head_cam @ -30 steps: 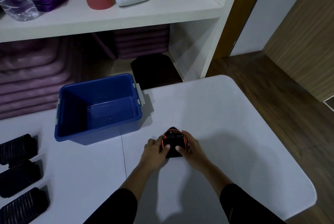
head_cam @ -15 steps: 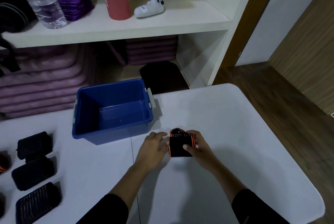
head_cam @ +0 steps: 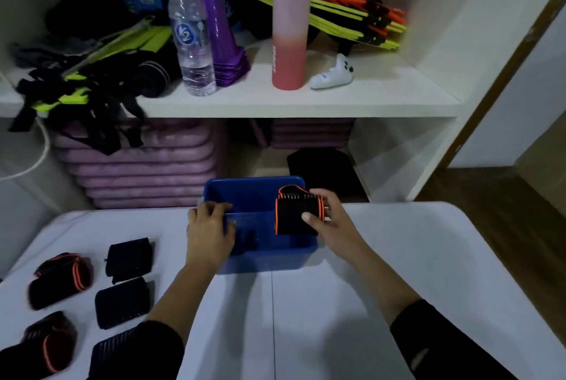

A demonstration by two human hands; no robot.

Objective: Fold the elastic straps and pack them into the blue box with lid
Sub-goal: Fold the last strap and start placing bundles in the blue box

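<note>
On the white table (head_cam: 398, 272), at its far edge, stands the blue box (head_cam: 245, 192), open at the top. Behind the box is a white shelf unit (head_cam: 306, 103). On the shelf above the box stand a clear water bottle (head_cam: 191, 39), a stack of purple cones (head_cam: 219, 30), a pink bottle (head_cam: 289, 30) and a white controller (head_cam: 332, 73), with yellow and orange slats (head_cam: 352, 11) piled behind them. Below the shelf, behind and to the left of the box, is a stack of purple mats (head_cam: 137, 171). A black pad (head_cam: 324, 168) lies just behind the box's right corner. Wood floor (head_cam: 490, 211) shows to the right of the box, past the table edge.

Over the right half of the box, the right hand (head_cam: 333, 226) holds a folded strap (head_cam: 295, 220), black with orange edging. The thumb presses across its front and the fingers are clamped behind it, and its lower edge sits below the box's rim. The left hand (head_cam: 208, 229) grips the box's left wall, fingers curled over the rim. Dark shapes low inside the box, beside that hand, are too dim to make out.

Left of the box, well apart from it, more rolled straps (head_cam: 121, 303) lie on the table in two columns. Those farthest from the box have orange trim (head_cam: 59, 280).
</note>
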